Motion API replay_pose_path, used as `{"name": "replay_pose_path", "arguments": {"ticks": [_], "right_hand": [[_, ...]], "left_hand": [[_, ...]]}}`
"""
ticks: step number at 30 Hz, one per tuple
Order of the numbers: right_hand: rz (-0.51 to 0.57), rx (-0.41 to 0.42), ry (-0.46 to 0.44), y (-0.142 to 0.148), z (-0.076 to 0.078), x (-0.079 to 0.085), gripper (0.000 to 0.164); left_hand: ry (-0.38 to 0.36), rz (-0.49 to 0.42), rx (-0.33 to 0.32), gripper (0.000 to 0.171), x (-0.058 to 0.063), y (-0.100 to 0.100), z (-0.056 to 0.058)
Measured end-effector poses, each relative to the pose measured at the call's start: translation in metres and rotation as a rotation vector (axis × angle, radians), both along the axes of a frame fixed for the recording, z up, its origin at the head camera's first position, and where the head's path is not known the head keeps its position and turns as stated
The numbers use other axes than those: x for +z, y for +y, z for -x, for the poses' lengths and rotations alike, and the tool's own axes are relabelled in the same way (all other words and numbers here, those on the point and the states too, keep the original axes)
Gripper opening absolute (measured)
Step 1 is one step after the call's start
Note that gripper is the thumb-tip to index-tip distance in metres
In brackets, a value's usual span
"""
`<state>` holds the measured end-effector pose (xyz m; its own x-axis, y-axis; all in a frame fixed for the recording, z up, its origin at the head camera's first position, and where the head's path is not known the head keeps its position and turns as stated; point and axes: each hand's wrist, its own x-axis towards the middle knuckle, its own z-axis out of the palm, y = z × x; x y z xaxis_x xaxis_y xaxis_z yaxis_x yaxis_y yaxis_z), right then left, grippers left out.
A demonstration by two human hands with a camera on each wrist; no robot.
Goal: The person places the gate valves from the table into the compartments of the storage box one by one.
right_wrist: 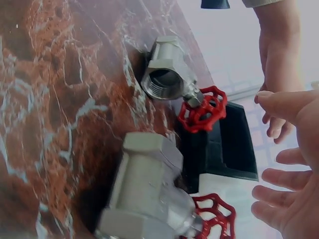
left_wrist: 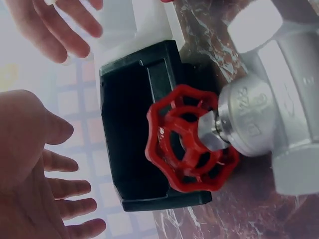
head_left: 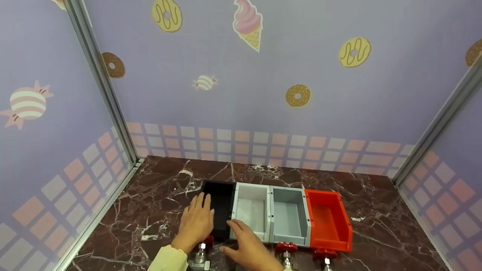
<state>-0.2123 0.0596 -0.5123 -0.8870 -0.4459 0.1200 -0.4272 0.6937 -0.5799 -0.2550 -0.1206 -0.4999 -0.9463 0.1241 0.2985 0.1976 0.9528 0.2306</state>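
Black bin [head_left: 223,205] near straight-fingered left hand [head_left: 196,222]

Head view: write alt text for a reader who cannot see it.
A person's left hand, fingers extended, overlaps the black bin, while the right hand is near the white bin's front. A gray bin and a red bin continue the row rightward on a marbled tabletop, with red-wheeled metal valves in front. Purple walls printed with sweets rise behind.
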Motion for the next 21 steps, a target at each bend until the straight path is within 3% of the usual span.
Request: {"name": "replay_pose_path", "arguments": {"ticks": [6,14,21], "right_hand": [[-0.016,0.000,-0.027,-0.009,0.001,-0.006,0.075],[-0.037,0.025,-0.075,-0.023,-0.001,-0.011,0.080],[-0.060,0.071,-0.108,-0.033,-0.003,-0.018,0.089]], "left_hand": [[-0.051,-0.009,0.032,0.049,-0.002,-0.005,0.002],[-0.037,-0.047,0.010,0.049,-0.001,-0.011,0.001],[-0.093,-0.076,0.010,0.059,-0.006,-0.013,0.002]]}}
